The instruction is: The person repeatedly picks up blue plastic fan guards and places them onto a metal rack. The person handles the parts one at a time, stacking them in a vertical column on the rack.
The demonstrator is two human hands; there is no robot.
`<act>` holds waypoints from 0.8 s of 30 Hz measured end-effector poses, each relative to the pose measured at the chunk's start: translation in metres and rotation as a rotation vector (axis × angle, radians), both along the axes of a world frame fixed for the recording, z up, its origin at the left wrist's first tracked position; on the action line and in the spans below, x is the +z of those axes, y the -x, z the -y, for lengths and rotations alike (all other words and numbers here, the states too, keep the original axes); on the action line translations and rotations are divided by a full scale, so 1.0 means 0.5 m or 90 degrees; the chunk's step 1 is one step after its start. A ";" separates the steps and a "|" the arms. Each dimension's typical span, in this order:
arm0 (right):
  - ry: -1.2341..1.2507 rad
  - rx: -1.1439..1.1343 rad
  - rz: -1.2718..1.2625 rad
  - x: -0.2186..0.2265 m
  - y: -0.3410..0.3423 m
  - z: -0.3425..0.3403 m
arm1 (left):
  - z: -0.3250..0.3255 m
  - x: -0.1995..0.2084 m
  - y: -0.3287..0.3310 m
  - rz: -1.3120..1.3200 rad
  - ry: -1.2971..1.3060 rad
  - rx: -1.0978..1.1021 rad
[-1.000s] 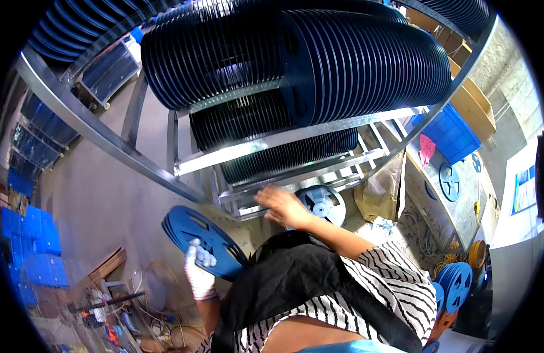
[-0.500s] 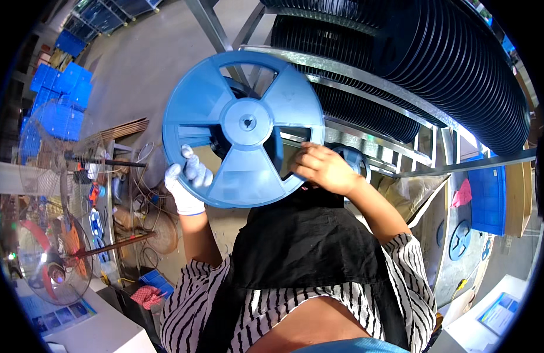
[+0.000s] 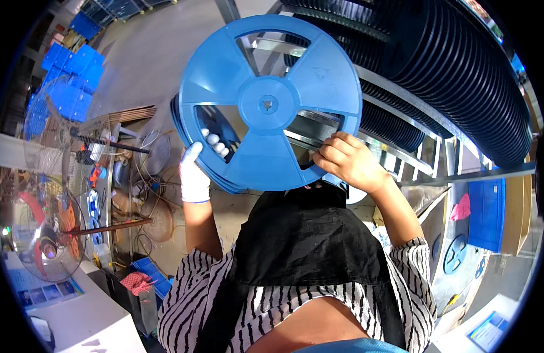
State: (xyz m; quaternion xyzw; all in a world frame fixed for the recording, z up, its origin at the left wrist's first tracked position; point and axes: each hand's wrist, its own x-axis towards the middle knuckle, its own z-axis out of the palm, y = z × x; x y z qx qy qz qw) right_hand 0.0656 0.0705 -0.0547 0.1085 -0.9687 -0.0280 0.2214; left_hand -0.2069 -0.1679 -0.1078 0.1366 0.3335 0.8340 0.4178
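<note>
I hold a stack of large blue plastic reels (image 3: 266,103) up in front of me, the front reel showing three spokes and a round hub. My left hand (image 3: 195,170), in a white glove, grips the stack's lower left rim, its fingertips showing through a cut-out. My right hand (image 3: 345,159), bare, grips the lower right rim with the fingers curled over the edge. A black apron and a striped shirt fill the lower middle.
A metal rack (image 3: 401,147) with rows of dark reels (image 3: 460,76) stands to the upper right. Blue crates (image 3: 72,65) lie on the floor at upper left. A fan (image 3: 48,229) and cables clutter the left. More blue reels (image 3: 454,253) lean at the right.
The reel stack has come up from low at my left to in front of me and moved closer. My right hand left the rack and took hold of the stack's rim.
</note>
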 end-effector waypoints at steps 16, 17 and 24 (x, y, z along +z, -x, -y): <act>0.482 0.109 -0.042 0.031 -0.041 0.019 | 0.009 -0.041 0.049 0.014 -0.044 0.067; 0.760 0.092 -0.085 0.012 -0.066 0.019 | 0.005 -0.038 0.047 0.034 0.019 0.093; 1.475 0.254 -0.549 0.018 -0.060 -0.052 | 0.018 -0.116 0.080 0.077 0.085 0.056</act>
